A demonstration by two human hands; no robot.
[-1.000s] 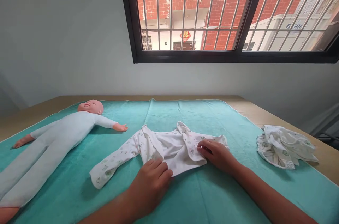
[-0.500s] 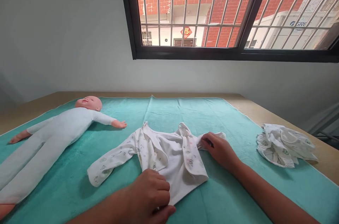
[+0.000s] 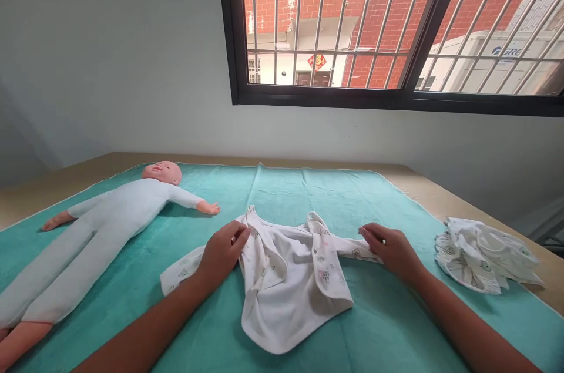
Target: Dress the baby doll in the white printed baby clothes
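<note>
A white baby shirt [image 3: 288, 279] with a small print lies spread on the turquoise cloth, its front flaps folded open. My left hand [image 3: 224, 252] is closed, thumb and fingers pinching the shirt near the left shoulder, and its wrist covers part of the left sleeve [image 3: 184, 269]. On the other side, the right sleeve [image 3: 356, 248] stretches outward. Its cuff end is at the pinched fingers of my right hand [image 3: 394, 249]. Fingertips of both hands are partly hidden.
A baby doll [image 3: 127, 214] in a white body suit lies on its back at the left. Crumpled white printed clothing [image 3: 484, 252] rests at the right edge of the turquoise cloth [image 3: 282, 191]. Behind the wooden table [image 3: 423, 185] is a wall with a barred window [image 3: 326, 100].
My left hand has moved from the shirt's bottom hem up to its left shoulder. My right hand has slid outward to the cuff, and the right sleeve lies straighter. The view has shifted slightly.
</note>
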